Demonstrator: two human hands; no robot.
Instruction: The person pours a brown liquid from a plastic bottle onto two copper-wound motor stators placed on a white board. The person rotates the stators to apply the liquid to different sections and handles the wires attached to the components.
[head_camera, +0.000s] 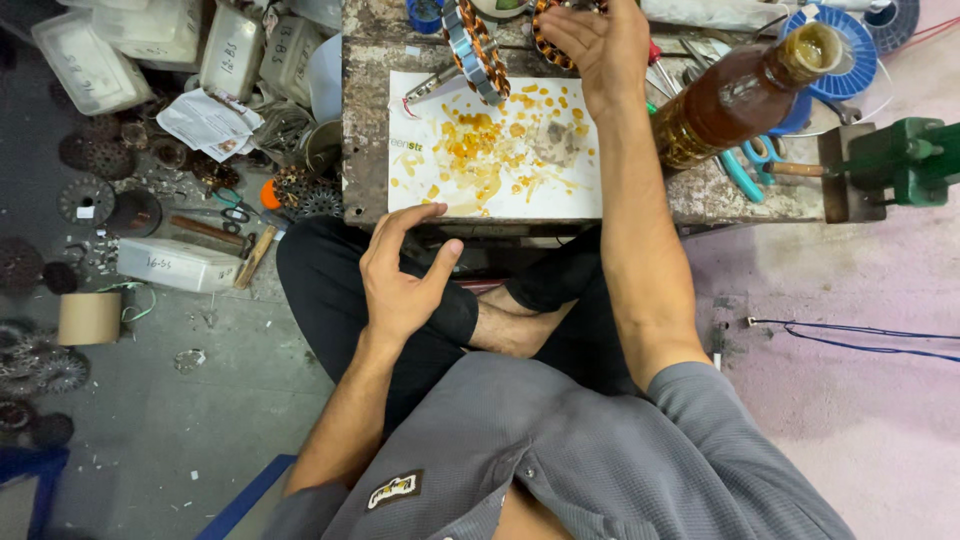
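A motor-repair workshop. Copper-wound stators and tools lie on a worn low desk with a green vise. Metal rotor discs, plastic boxes, pliers and scraps litter the concrete floor.

Grey short-sleeved shirt of fine grid weave, small black-and-yellow chest badge, black trousers, bare forearms, bare left hand, bare right hand, bare foot
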